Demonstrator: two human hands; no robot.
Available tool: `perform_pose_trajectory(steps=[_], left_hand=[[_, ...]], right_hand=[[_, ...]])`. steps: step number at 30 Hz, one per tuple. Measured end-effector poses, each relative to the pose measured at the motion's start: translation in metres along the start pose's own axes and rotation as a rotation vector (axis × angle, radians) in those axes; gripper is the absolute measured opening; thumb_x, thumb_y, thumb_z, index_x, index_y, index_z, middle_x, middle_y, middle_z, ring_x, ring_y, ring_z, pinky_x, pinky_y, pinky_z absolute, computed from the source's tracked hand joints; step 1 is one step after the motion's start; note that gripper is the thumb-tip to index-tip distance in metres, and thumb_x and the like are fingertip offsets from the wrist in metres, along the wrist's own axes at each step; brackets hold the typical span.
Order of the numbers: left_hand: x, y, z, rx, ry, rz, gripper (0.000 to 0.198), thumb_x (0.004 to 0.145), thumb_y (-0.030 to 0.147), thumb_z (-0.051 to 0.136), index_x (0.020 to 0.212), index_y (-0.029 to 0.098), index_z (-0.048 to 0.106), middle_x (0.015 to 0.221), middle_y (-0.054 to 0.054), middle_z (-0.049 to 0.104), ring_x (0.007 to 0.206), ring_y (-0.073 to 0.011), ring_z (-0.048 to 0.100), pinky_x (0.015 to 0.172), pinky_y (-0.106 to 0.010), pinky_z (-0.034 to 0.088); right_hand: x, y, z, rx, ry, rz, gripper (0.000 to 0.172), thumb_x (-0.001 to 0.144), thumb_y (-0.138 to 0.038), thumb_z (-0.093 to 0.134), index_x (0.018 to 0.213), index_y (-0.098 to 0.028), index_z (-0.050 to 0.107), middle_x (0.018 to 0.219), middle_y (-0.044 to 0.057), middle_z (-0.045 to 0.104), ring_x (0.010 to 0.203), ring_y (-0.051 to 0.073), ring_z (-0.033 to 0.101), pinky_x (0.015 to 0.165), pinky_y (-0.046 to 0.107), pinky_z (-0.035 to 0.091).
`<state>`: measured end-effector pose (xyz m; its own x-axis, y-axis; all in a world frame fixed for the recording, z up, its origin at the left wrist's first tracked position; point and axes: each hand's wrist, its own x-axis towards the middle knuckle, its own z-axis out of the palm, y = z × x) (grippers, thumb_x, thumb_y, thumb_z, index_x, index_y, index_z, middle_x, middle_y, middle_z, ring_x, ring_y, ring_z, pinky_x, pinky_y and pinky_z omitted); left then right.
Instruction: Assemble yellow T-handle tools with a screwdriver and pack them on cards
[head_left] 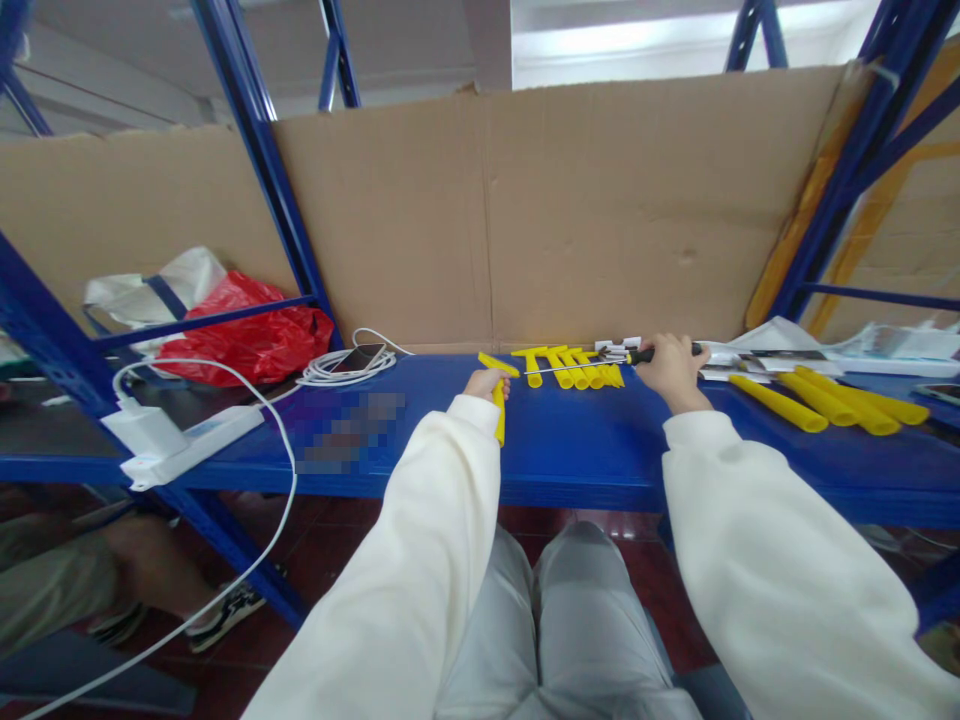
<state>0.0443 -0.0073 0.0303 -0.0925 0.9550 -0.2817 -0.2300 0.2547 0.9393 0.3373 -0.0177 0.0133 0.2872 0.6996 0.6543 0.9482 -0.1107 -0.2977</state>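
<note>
My left hand (pixel 486 383) is closed round a yellow T-shaped plastic piece (pixel 499 410), whose stem points down toward me over the blue shelf (pixel 570 450). My right hand (pixel 670 367) grips the black handle of a screwdriver (pixel 577 367); its thin shaft lies leftward across a row of several more yellow T-pieces (pixel 574 367) by the cardboard back wall. A small white bracket (pixel 619 346) lies just behind the screwdriver handle.
Longer yellow tubes (pixel 825 402) and white papers (pixel 772 345) lie at the right. A phone on a coiled white cable (pixel 349 363), a red bag (pixel 247 335) and a white power strip (pixel 184 445) sit at the left. Another person's leg and shoe (pixel 150 590) show below left.
</note>
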Motion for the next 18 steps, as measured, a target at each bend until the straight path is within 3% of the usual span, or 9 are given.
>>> perform_pose_trajectory(steps=[9, 14, 18], left_hand=[[0.003, -0.001, 0.0, -0.102, 0.068, 0.085, 0.018, 0.083, -0.005, 0.067, 0.079, 0.012, 0.064, 0.049, 0.007, 0.047, 0.038, -0.0064, 0.039, 0.045, -0.02, 0.031], [-0.005, 0.002, 0.002, -0.14, 0.068, 0.122, 0.022, 0.086, -0.005, 0.062, 0.074, 0.014, 0.059, 0.049, 0.008, 0.045, 0.038, -0.0061, 0.037, 0.044, -0.019, 0.03], [-0.011, 0.001, 0.005, -0.145, 0.027, 0.121, 0.026, 0.089, -0.005, 0.057, 0.072, 0.015, 0.057, 0.047, 0.007, 0.045, 0.037, -0.006, 0.036, 0.041, -0.018, 0.029]], right_hand=[[0.001, -0.009, -0.014, -0.068, -0.322, 0.133, 0.032, 0.069, -0.019, 0.066, 0.097, -0.024, 0.081, 0.104, 0.012, 0.077, 0.113, 0.037, 0.065, 0.107, 0.062, 0.041], [0.001, -0.012, -0.019, -0.097, -0.537, 0.082, 0.02, 0.069, -0.015, 0.069, 0.084, -0.023, 0.08, 0.087, 0.009, 0.076, 0.105, 0.034, 0.072, 0.103, 0.053, 0.048], [0.0, -0.008, -0.015, -0.017, -0.647, -0.002, 0.013, 0.067, -0.016, 0.075, 0.076, -0.024, 0.078, 0.079, 0.004, 0.075, 0.095, 0.029, 0.074, 0.092, 0.039, 0.055]])
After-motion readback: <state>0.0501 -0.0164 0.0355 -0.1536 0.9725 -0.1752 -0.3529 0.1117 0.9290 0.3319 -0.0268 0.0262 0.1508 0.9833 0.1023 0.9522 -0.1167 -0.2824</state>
